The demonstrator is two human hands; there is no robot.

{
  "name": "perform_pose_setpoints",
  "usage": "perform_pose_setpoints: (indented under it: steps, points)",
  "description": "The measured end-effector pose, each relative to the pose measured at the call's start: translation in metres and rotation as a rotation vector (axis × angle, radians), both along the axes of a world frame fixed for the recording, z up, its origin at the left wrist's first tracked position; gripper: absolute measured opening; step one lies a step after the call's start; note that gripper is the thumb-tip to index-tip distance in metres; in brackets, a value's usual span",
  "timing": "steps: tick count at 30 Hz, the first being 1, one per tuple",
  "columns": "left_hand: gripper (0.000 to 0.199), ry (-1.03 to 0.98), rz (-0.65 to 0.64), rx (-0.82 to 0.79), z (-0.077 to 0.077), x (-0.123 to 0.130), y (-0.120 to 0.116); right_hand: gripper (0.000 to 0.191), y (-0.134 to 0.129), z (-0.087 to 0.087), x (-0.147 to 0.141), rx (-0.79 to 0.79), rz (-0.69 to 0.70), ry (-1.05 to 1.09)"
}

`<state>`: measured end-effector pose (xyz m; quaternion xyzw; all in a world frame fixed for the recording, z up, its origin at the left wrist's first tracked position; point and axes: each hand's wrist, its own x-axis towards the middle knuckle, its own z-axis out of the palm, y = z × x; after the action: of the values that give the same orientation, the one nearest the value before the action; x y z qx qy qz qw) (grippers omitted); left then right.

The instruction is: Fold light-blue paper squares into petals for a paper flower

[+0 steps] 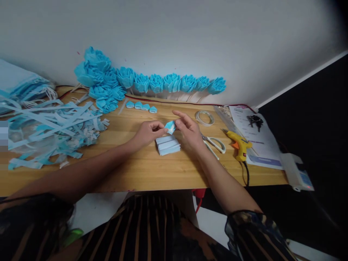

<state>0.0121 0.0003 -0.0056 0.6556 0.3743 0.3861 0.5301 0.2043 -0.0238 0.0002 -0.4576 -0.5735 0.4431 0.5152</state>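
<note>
Between my two hands is a small folded blue petal (170, 127) with a white inner side. My left hand (149, 133) pinches its left edge, thumb and forefinger closed. On its right side my right hand (188, 128) grips it with the thumb, while the forefinger sticks out above. Just below lies a stack of pale blue fabric pieces (168, 145). Farther back, several finished folded petals (141, 106) sit in a row on the wooden table (130, 166).
Blue fabric roses (172, 82) line the wall. Cut strips (59, 123) are heaped at left beside face masks (21, 81). At right are a tape roll (204, 118), scissors (216, 144), a yellow glue gun (240, 145), a printed sheet (261, 145) and keys (255, 122).
</note>
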Motion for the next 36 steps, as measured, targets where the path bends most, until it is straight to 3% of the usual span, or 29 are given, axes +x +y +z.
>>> perform_pose_setpoints:
  steps: [4,14,29,36]
  points:
    - [0.027,-0.024,0.063,-0.006,0.004,-0.0024,0.0025,0.051,0.0021,-0.0014,-0.0006,-0.026,0.052,0.026]
    - [0.027,-0.091,-0.047,-0.034,0.0036,0.0005,0.0016,0.052,-0.0012,-0.0024,-0.0041,-0.022,0.07,-0.036]
    - [0.024,-0.06,-0.029,-0.034,-0.0006,0.0012,0.0002,0.045,-0.0026,-0.0014,-0.0042,0.001,0.023,-0.015]
    - [0.028,-0.076,-0.011,-0.028,0.0013,-0.0004,0.0015,0.052,-0.0018,-0.0038,-0.0034,-0.018,0.098,-0.067]
